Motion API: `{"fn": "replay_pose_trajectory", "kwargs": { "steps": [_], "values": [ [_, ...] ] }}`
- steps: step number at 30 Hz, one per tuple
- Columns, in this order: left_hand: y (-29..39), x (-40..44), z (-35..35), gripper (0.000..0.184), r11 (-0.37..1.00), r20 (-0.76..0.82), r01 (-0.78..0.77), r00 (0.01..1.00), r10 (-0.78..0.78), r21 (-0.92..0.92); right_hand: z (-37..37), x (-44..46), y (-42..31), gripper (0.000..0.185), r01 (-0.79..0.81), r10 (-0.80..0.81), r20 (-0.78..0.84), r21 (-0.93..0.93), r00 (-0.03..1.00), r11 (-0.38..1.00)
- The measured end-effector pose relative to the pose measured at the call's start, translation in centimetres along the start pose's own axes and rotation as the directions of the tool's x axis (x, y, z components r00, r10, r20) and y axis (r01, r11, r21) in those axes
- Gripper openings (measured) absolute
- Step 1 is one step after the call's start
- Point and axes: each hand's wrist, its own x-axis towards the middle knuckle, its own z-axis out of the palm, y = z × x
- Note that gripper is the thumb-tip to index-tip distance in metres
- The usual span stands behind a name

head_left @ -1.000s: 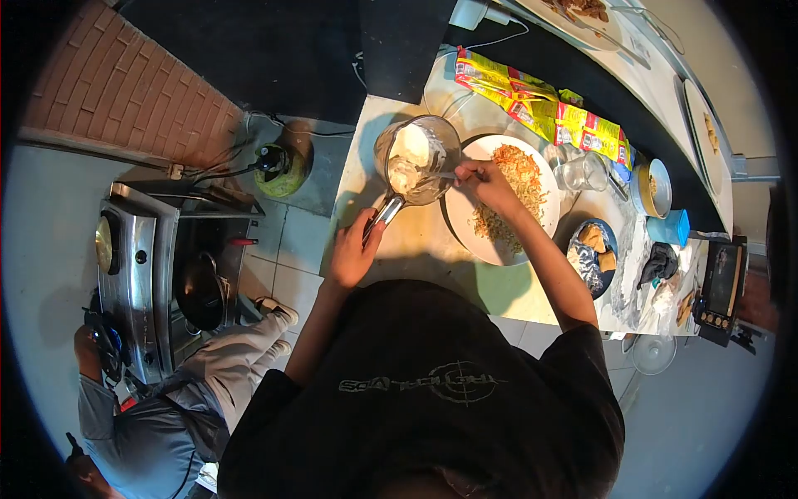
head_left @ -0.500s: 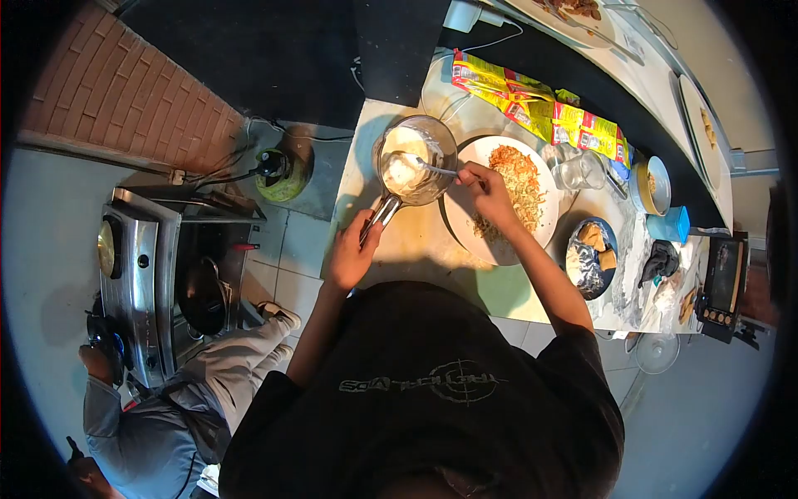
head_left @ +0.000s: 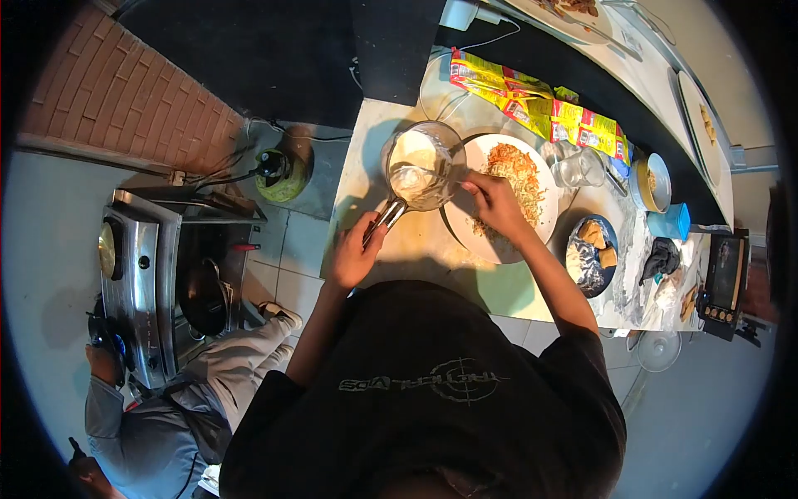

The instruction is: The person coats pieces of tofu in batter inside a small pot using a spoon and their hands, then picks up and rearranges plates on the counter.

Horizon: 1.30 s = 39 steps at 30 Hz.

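Observation:
A metal saucepan (head_left: 449, 137) with a creamy pale mixture (head_left: 416, 152) in it is over the left part of the counter. My left hand (head_left: 357, 249) is wrapped round its handle (head_left: 388, 218). With closed fingers, my right hand (head_left: 495, 200) holds a spoon (head_left: 440, 180) whose bowl end dips into the mixture. Partly behind my right hand, a large white plate (head_left: 482, 245) carries shredded orange and pale food (head_left: 522, 179). The saucepan is beside the plate's left edge.
Yellow-red packets (head_left: 544, 108) line the counter's back. Clear glasses (head_left: 582, 169), a foil-lined bowl (head_left: 592, 256), a blue container (head_left: 669, 222) and a black cloth (head_left: 661, 259) are to the right. A co-worker (head_left: 158, 432) is at the stove (head_left: 141, 274) on the left.
The saucepan shifts slightly right, after a small move left. The spoon moves through the mixture, its bowl now lower and nearer the handle side.

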Motion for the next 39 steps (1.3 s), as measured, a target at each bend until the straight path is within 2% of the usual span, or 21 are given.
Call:
{"fn": "replay_pose_trajectory", "kwargs": {
  "steps": [4, 9, 16, 19, 21, 22, 24, 25, 28, 30, 32, 34, 35, 37, 39],
  "values": [
    [0.8, 0.0, -0.2, 0.018, 1.000, 0.044, 0.006, 0.999, -0.005, -0.023, 0.1, 0.7, -0.7, 0.011, -0.046, 0.049, 0.053, -0.056, 0.997, 0.997],
    [0.1, 0.0, 0.1, 0.016, 0.998, 0.032, 0.012, 0.999, -0.010, -0.064, -0.6, 1.1, 0.5, 0.015, 0.018, -0.006, 0.102, -0.122, 0.995, 0.992],
    [-0.4, 0.2, 0.3, 0.015, 0.994, 0.038, 0.039, 0.999, -0.035, -0.105, -1.5, 1.4, -1.5, 0.015, 0.031, 0.009, 0.220, -0.178, 0.975, 0.984],
    [-0.6, 0.1, 0.3, 0.016, 0.993, 0.042, 0.051, 0.998, -0.047, -0.109, -0.9, 1.3, -2.0, 0.013, -0.065, 0.083, 0.199, -0.098, 0.976, 0.993],
    [-0.8, 0.2, 0.3, 0.017, 0.986, 0.039, 0.016, 0.999, -0.010, -0.164, -0.2, 1.2, -0.5, 0.018, -0.258, 0.245, 0.202, 0.040, 0.948, 0.965],
    [-0.8, 0.3, 0.1, 0.017, 0.986, 0.042, 0.011, 0.999, -0.004, -0.164, 0.5, 1.0, 0.6, 0.018, -0.260, 0.248, 0.196, 0.038, 0.949, 0.965],
    [-0.8, 0.6, -0.4, 0.017, 0.988, 0.106, 0.011, 0.994, 0.006, -0.153, 1.3, 0.6, 2.0, 0.020, -0.373, 0.360, 0.099, 0.263, 0.928, 0.890],
    [-1.1, 0.9, -0.5, 0.017, 0.988, 0.115, 0.003, 0.993, 0.015, -0.153, 1.1, 0.4, 2.0, 0.018, -0.428, 0.411, 0.123, 0.308, 0.903, 0.850],
    [-2.4, 1.9, -0.7, 0.017, 0.967, 0.133, 0.041, 0.991, -0.008, -0.250, 1.2, -0.4, 1.8, 0.018, -0.401, 0.410, 0.048, 0.341, 0.911, 0.850],
    [-3.0, 2.7, -1.1, 0.015, 0.922, 0.235, 0.169, 0.968, -0.088, -0.349, 1.3, -0.9, 1.4, 0.019, -0.410, 0.433, 0.022, 0.365, 0.901, 0.836],
    [-3.5, 3.2, -1.5, 0.015, 0.933, 0.258, 0.135, 0.965, -0.047, -0.334, 1.7, -1.4, 0.6, 0.019, -0.418, 0.458, -0.008, 0.391, 0.889, 0.820],
    [-3.4, 3.9, -2.0, 0.014, 0.939, 0.274, 0.101, 0.962, -0.008, -0.328, 1.4, -1.5, -1.0, 0.018, -0.560, 0.613, 0.014, 0.422, 0.790, 0.713],
    [-3.4, 4.1, -2.3, 0.014, 0.933, 0.296, 0.114, 0.955, -0.009, -0.341, 1.4, -1.7, -0.9, 0.018, -0.565, 0.621, 0.005, 0.422, 0.784, 0.709],
    [-3.4, 4.1, -2.6, 0.015, 0.924, 0.324, 0.133, 0.946, -0.011, -0.358, 1.4, -2.1, -0.2, 0.017, -0.551, 0.647, 0.104, 0.637, 0.755, 0.540],
    [-3.4, 4.5, -2.7, 0.014, 0.931, 0.305, 0.102, 0.952, 0.011, -0.350, 1.3, -2.2, -0.2, 0.017, -0.518, 0.647, 0.067, 0.663, 0.759, 0.540]
  ]
}}
